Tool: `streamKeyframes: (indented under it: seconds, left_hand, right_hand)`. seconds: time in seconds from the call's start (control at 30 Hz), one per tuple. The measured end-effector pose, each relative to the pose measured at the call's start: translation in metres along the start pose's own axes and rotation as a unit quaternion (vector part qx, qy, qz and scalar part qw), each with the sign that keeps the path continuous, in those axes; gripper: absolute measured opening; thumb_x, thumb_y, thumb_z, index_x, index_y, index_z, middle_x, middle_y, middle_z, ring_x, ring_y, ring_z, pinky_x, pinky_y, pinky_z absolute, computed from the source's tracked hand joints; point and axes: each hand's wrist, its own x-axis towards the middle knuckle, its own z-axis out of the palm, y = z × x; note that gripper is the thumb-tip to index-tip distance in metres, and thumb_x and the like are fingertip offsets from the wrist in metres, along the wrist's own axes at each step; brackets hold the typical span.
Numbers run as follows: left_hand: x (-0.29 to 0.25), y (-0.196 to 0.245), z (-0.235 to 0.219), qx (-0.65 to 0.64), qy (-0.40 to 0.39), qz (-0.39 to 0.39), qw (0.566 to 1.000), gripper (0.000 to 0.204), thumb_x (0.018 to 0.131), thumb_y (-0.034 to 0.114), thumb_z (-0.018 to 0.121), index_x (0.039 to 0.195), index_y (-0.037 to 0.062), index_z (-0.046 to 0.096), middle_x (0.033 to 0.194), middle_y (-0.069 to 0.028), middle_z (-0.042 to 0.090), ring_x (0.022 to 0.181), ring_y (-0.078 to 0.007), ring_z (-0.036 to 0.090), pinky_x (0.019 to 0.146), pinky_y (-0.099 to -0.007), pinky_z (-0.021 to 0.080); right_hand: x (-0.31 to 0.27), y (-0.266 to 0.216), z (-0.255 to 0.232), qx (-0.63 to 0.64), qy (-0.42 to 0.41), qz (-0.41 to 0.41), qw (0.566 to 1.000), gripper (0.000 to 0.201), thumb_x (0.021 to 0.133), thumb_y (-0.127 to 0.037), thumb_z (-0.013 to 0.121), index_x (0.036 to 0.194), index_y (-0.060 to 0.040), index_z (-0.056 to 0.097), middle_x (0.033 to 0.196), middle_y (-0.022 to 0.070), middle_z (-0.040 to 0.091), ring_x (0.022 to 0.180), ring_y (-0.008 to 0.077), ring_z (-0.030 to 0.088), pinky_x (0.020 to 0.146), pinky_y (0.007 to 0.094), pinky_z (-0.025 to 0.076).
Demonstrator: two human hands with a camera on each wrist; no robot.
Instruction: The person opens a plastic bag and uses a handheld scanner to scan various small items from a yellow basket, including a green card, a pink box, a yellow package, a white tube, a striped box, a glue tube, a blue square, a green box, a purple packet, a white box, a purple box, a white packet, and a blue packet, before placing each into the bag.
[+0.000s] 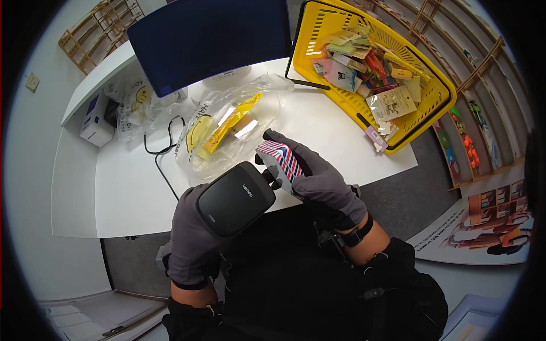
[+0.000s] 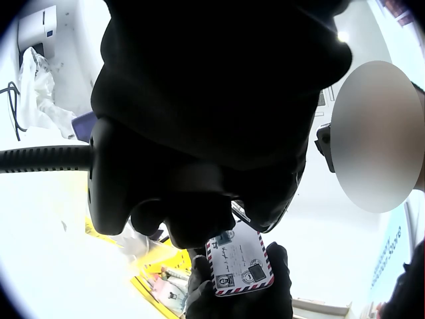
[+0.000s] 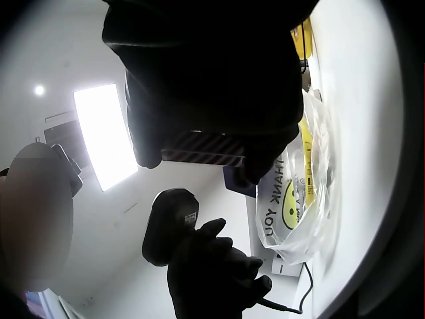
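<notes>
My gloved left hand [image 1: 190,233] grips a black handheld barcode scanner [image 1: 236,199], its rounded back facing up in the head view. Just to its right, my gloved right hand [image 1: 327,182] holds a small box [image 1: 282,162] with red, white and blue diagonal stripes by its edges. Seen from the left wrist, the box's face [image 2: 240,262] is white with printed stamps and handwriting, and points toward the scanner. The scanner [image 3: 171,222] also shows below the box in the right wrist view. Both hands are above the front of the white desk [image 1: 131,204].
A clear plastic bag [image 1: 199,162] with a yellow package [image 1: 230,125] inside lies beyond my hands. Behind it stands a dark monitor [image 1: 210,45]. A yellow basket [image 1: 307,34] full of small packets sits at back right. A black cable [image 1: 161,165] and white box [image 1: 98,122] are left.
</notes>
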Motion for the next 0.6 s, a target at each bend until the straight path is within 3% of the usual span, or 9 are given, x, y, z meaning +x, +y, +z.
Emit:
streamKeyframes:
  seconds: [0.1,0.17,0.23,0.4,0.5,0.6]
  left_hand:
    - [-0.004,-0.002,0.004,-0.031,0.015,-0.037,0.999,0.052,0.073,0.028,0.098,0.116,0.0061,0.079,0.104,-0.0144,0.08,0.097,-0.0382,0.076,0.088,-0.0448,0.059]
    - [-0.006,-0.005,0.005,-0.047,0.022,-0.055,0.997,0.052,0.073,0.028,0.098,0.116,0.006,0.079,0.104,-0.0144,0.08,0.097,-0.0382,0.076,0.088,-0.0447,0.059]
    - [-0.007,-0.013,0.001,-0.01,-0.001,-0.014,1.0,0.05,0.075,0.028,0.098,0.116,0.006,0.079,0.105,-0.0146,0.081,0.098,-0.0376,0.076,0.088,-0.0441,0.06]
    - [-0.006,-0.003,-0.002,-0.038,0.008,-0.016,0.999,0.043,0.079,0.026,0.097,0.113,0.0056,0.08,0.102,-0.0145,0.082,0.094,-0.0361,0.078,0.086,-0.0422,0.061]
    - [-0.01,-0.002,-0.008,-0.036,0.006,-0.029,0.999,0.041,0.08,0.025,0.096,0.112,0.0049,0.08,0.101,-0.0146,0.083,0.091,-0.0352,0.079,0.084,-0.0411,0.061]
    - [-0.013,-0.008,-0.011,-0.045,0.018,-0.048,0.998,0.039,0.08,0.023,0.095,0.111,0.0043,0.08,0.1,-0.0146,0.083,0.089,-0.0342,0.08,0.082,-0.04,0.062]
  right_hand:
    - [-0.003,-0.011,0.01,-0.076,0.043,0.01,0.996,0.109,0.082,-0.022,0.086,0.175,0.0029,0.035,0.156,0.0233,0.063,0.131,0.0282,0.071,0.117,0.0406,0.054]
    - [-0.003,-0.009,0.007,-0.083,0.032,0.004,0.996,0.103,0.086,-0.018,0.08,0.176,0.0005,0.034,0.153,0.0211,0.064,0.128,0.0258,0.071,0.112,0.0381,0.055]
    - [-0.002,-0.006,0.001,-0.1,0.009,-0.011,0.995,0.091,0.094,-0.01,0.068,0.178,-0.0043,0.032,0.149,0.0169,0.065,0.123,0.021,0.07,0.102,0.0331,0.058]
    - [0.003,-0.005,-0.005,0.009,0.001,0.016,1.0,0.088,0.096,-0.015,0.071,0.176,-0.0039,0.037,0.149,0.0164,0.066,0.124,0.0195,0.069,0.101,0.0316,0.057]
    - [0.016,-0.025,0.003,-0.208,0.126,0.151,0.958,0.089,0.093,-0.024,0.078,0.173,-0.0024,0.044,0.148,0.017,0.067,0.124,0.0221,0.07,0.101,0.0316,0.057]
    - [0.036,-0.019,-0.005,-0.276,0.12,0.093,0.949,0.092,0.089,-0.031,0.082,0.17,-0.0049,0.049,0.141,0.0172,0.07,0.117,0.0267,0.073,0.097,0.0383,0.058]
